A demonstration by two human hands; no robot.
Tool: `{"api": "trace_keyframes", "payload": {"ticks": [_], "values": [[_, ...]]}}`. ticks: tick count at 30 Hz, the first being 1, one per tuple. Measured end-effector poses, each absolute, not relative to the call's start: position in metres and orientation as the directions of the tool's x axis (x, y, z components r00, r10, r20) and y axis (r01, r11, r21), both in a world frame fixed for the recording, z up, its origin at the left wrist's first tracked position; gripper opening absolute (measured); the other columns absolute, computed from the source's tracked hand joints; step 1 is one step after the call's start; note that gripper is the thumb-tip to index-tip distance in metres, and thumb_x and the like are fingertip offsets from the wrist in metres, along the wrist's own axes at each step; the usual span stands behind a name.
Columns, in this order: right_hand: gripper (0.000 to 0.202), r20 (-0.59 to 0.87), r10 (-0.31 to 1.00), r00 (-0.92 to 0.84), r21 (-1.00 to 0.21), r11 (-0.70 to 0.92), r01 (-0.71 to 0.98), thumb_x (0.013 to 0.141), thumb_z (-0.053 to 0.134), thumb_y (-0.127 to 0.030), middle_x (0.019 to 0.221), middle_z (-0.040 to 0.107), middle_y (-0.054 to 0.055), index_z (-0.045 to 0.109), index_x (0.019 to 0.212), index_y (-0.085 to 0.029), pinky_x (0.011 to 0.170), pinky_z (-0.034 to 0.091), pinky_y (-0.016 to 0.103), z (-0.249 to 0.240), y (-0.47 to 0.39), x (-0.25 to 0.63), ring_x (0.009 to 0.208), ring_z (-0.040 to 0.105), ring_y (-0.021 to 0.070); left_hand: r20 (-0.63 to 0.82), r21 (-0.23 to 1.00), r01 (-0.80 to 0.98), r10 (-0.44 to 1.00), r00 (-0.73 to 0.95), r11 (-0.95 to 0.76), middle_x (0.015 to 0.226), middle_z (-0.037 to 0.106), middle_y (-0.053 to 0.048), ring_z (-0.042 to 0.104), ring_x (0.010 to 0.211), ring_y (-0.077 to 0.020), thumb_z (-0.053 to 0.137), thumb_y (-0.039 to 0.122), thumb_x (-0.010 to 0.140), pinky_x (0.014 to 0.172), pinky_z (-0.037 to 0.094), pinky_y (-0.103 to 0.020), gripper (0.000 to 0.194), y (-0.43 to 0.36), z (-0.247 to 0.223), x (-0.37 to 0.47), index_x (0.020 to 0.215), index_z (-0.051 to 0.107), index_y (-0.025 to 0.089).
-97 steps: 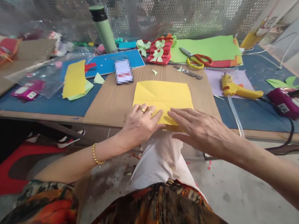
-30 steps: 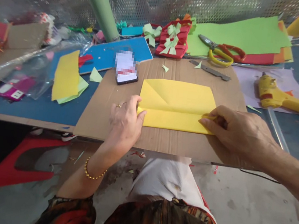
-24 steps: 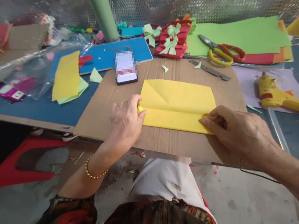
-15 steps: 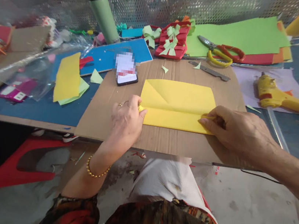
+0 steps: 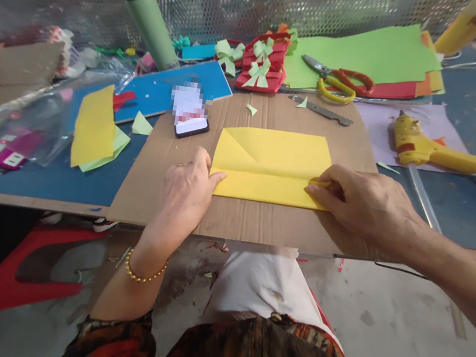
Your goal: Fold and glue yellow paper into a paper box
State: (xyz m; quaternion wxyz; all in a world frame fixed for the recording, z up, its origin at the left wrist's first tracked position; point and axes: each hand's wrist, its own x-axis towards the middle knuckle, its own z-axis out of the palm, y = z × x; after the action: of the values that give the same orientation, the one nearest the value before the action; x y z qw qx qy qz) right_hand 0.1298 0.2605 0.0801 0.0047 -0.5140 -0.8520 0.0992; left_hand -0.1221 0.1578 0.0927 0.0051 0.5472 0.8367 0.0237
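Note:
A folded piece of yellow paper (image 5: 272, 156) lies on a brown cardboard sheet (image 5: 232, 219), its lower part turned up in a long flat band. My left hand (image 5: 187, 192) grips its left edge, thumb on top of the fold. At the right edge, my right hand (image 5: 345, 199) pinches the fold between thumb and fingers. The fingertips of both hands are partly hidden by the paper and the hands themselves.
Behind the paper are a phone (image 5: 189, 109), a grey blade (image 5: 327, 112), scissors (image 5: 343, 86), red pieces with green bows (image 5: 262, 67) and green sheets (image 5: 370, 58). A yellow glue gun (image 5: 441, 151) lies right; a green bottle (image 5: 149, 21) stands back left.
The whole view has shifted a little, so the table's things appear farther left. Both hands keep their hold on the yellow paper, which looks the same.

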Motion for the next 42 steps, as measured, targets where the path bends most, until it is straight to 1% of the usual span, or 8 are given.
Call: {"api": "trace_keyframes", "payload": {"ticks": [4, 6, 9, 16, 25, 35, 39, 42], "values": [[0.032, -0.118, 0.875, -0.470, -0.160, 0.450, 0.878, 0.098, 0.053, -0.050, 0.080, 0.072, 0.010, 0.072, 0.099, -0.023, 0.062, 0.031, 0.035, 0.082, 0.260, 0.129, 0.068, 0.060, 0.0255, 0.081, -0.044, 0.938, 0.937, -0.340, 0.344, 0.092, 0.079, -0.009, 0.076, 0.087, -0.0295, 0.063, 0.026, 0.108, 0.080, 0.051, -0.038, 0.013, 0.154, 0.083, -0.122, 0.118, 0.064, 0.017], [0.033, -0.122, 0.876, -0.467, -0.156, 0.448, 0.880, 0.099, 0.054, -0.049, 0.083, 0.074, 0.010, 0.074, 0.102, -0.022, 0.063, 0.031, 0.035, 0.083, 0.259, 0.128, 0.071, 0.062, 0.0263, 0.182, -0.124, 0.967, 0.963, -0.200, 0.225, 0.093, 0.078, -0.011, 0.074, 0.089, -0.0305, 0.056, 0.021, 0.110, 0.082, 0.051, -0.041, 0.012, 0.152, 0.076, -0.124, 0.113, 0.067, 0.018], [0.034, -0.121, 0.882, -0.456, -0.129, 0.442, 0.888, 0.100, 0.054, -0.047, 0.089, 0.076, 0.011, 0.075, 0.108, -0.021, 0.064, 0.032, 0.034, 0.083, 0.258, 0.127, 0.075, 0.065, 0.0266, 0.317, -0.276, 0.961, 0.946, 0.065, 0.026, 0.099, 0.075, -0.015, 0.071, 0.091, -0.0313, 0.041, 0.006, 0.108, 0.080, 0.049, -0.044, 0.032, 0.150, 0.070, -0.129, 0.104, 0.070, 0.018], [0.035, -0.126, 0.883, -0.452, -0.122, 0.438, 0.891, 0.102, 0.057, -0.046, 0.091, 0.077, 0.012, 0.076, 0.111, -0.017, 0.064, 0.030, 0.031, 0.088, 0.257, 0.125, 0.075, 0.063, 0.0227, 0.328, -0.371, 0.878, 0.842, 0.429, -0.303, 0.093, 0.069, -0.013, 0.065, 0.084, -0.0293, 0.037, -0.003, 0.102, 0.072, 0.052, -0.041, 0.038, 0.153, 0.075, -0.137, 0.091, 0.067, 0.018], [0.033, -0.131, 0.871, -0.473, -0.167, 0.451, 0.877, 0.103, 0.056, -0.042, 0.083, 0.071, 0.009, 0.075, 0.106, -0.015, 0.065, 0.031, 0.030, 0.092, 0.260, 0.127, 0.072, 0.055, 0.0185, 0.270, -0.413, 0.867, 0.872, 0.409, -0.279, 0.093, 0.070, -0.013, 0.067, 0.083, -0.0296, 0.036, -0.003, 0.102, 0.074, 0.056, -0.042, 0.039, 0.153, 0.078, -0.133, 0.093, 0.067, 0.019], [0.032, -0.100, 0.866, -0.490, -0.166, 0.471, 0.866, 0.099, 0.056, -0.039, 0.080, 0.070, 0.009, 0.077, 0.102, -0.015, 0.063, 0.031, 0.030, 0.092, 0.263, 0.126, 0.070, 0.056, 0.0191, 0.133, -0.326, 0.914, 0.946, 0.295, -0.239, 0.096, 0.073, -0.014, 0.068, 0.089, -0.0316, 0.031, -0.003, 0.100, 0.078, 0.054, -0.045, 0.046, 0.152, 0.090, -0.127, 0.096, 0.069, 0.023], [0.031, -0.122, 0.868, -0.482, -0.152, 0.463, 0.873, 0.100, 0.056, -0.038, 0.083, 0.072, 0.010, 0.076, 0.102, -0.015, 0.063, 0.030, 0.030, 0.094, 0.262, 0.125, 0.071, 0.057, 0.0197, 0.150, -0.296, 0.934, 0.956, 0.252, -0.200, 0.093, 0.074, -0.016, 0.069, 0.091, -0.0342, 0.043, 0.025, 0.112, 0.079, 0.054, -0.046, 0.032, 0.151, 0.090, -0.116, 0.094, 0.070, 0.020], [0.026, -0.119, 0.871, -0.477, -0.164, 0.457, 0.874, 0.099, 0.058, -0.037, 0.083, 0.072, 0.010, 0.074, 0.098, -0.016, 0.063, 0.030, 0.030, 0.094, 0.263, 0.128, 0.071, 0.058, 0.0194, 0.160, -0.267, 0.955, 0.971, 0.175, -0.128, 0.094, 0.075, -0.016, 0.071, 0.092, -0.0355, 0.049, 0.050, 0.113, 0.077, 0.052, -0.045, 0.042, 0.152, 0.090, -0.103, 0.098, 0.072, 0.019]]}}
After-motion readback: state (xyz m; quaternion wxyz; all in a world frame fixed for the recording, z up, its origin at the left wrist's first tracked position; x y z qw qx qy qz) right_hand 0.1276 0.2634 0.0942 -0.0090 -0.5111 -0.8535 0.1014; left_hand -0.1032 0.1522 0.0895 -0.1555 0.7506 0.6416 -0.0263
